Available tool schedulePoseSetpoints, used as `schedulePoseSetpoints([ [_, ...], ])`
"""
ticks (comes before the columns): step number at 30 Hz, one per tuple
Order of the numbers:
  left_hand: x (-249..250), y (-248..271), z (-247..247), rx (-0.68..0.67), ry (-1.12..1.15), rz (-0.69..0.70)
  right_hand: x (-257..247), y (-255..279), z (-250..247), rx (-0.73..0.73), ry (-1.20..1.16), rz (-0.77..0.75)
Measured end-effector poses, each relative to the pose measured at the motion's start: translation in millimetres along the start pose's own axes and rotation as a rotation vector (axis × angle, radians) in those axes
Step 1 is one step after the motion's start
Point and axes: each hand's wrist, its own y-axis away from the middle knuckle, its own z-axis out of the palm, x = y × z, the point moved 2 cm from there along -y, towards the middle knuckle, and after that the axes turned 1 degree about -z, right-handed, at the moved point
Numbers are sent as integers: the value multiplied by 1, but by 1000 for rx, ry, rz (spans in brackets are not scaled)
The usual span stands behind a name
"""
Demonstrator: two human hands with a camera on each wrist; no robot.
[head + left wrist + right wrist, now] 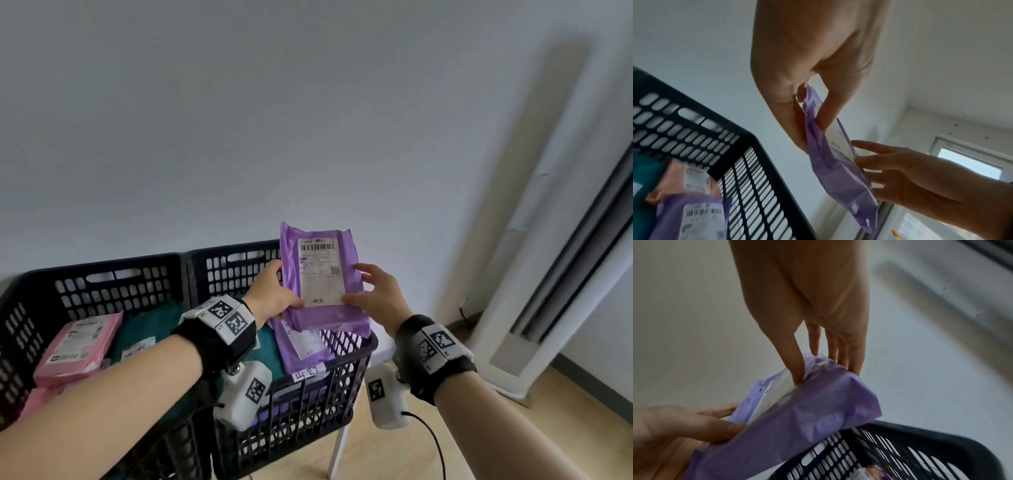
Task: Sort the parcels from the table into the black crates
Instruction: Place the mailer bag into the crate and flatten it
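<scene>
**Purple parcel held over right crate, not yet dropped**

Progress: sorting looks well along. The left black crate [102, 284] already holds a pink parcel [77, 342] and a teal parcel [144, 329]. The right black crate [308, 387] holds another purple parcel [301, 342] plus something teal beneath it. The table is not in view, so how many parcels are left can't be told. The current purple mailer parcel [322, 277] is still in hand, so this one isn't sorted yet. My guess: it belongs in the right crate with the matching purple one.

Parcel position: up in the air, tilted near upright, white shipping label [320, 270] facing the camera, directly above the right crate's far-right part. Its bottom edge is just above the parcel already lying there; whether they touch can't be told.

Left hand [274, 294]: pinches the parcel's left edge, thumb on the label side at the lower left, fingers behind.

Right hand [373, 294]: fingers mostly straight and spread, thumb tip on the label's lower right corner, fingertips [854, 368] against the right edge and back. A light steadying touch, not a wrapped grip.
</scene>
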Motion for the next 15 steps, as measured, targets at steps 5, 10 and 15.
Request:
schedulePoseSetpoints([
  [5,22,-40,0,90,24,-45,-9,-59,-7,-99,55,-69],
  [10,23,-77,-11,178,56,-113,-16,-109,12,-207,93,-68],
  [15,4,-117,-28,246,-11,-174,-10,-148,49,-262,98,-28],
])
